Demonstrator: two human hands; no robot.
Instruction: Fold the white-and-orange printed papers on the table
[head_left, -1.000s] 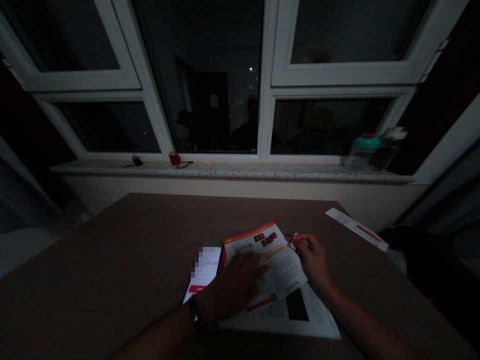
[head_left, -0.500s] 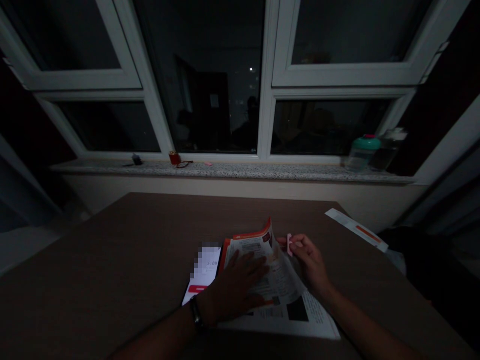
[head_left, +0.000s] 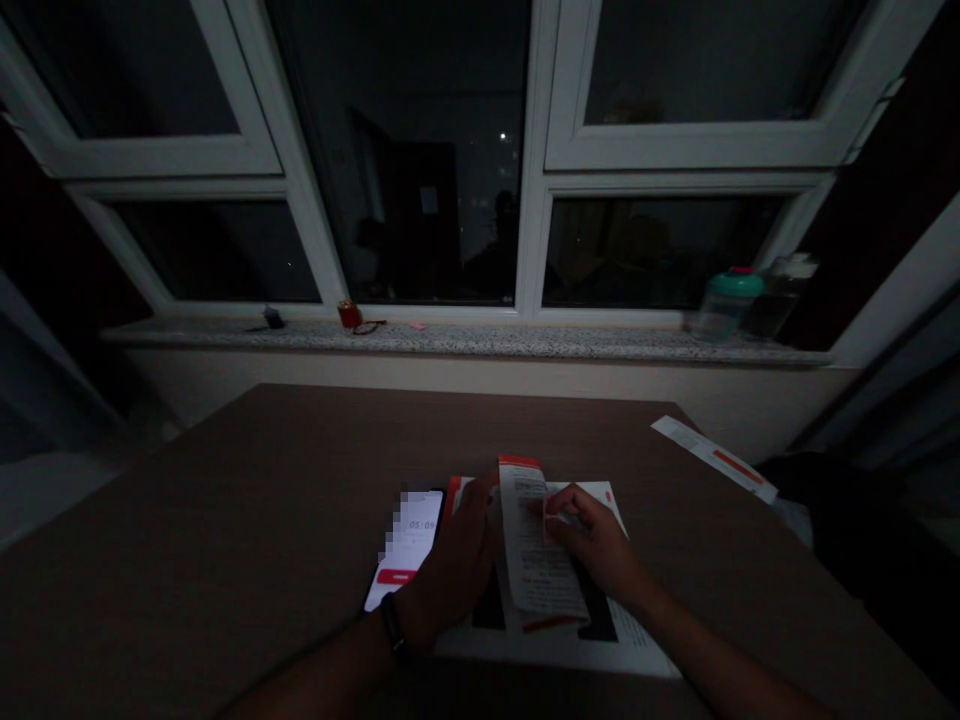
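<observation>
Slippage risk: your right hand [head_left: 596, 540] is narrowly pinching what seems a pink tab [head_left: 551, 522] against the folded leaflet [head_left: 536, 560], your left hand [head_left: 457, 565] is bracing its edge with its grip unclear, and slack fingers could let the tab drop.

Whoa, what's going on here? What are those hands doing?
A person is handling a red-topped leaflet. Their left hand is at its left edge, and their right hand is on it, pinching a small pink piece. The leaflet sits on a bigger printed sheet on a table, beside a lit phone.

2 bottles [head_left: 726, 310] on granite windowsill [head_left: 480, 340]
</observation>
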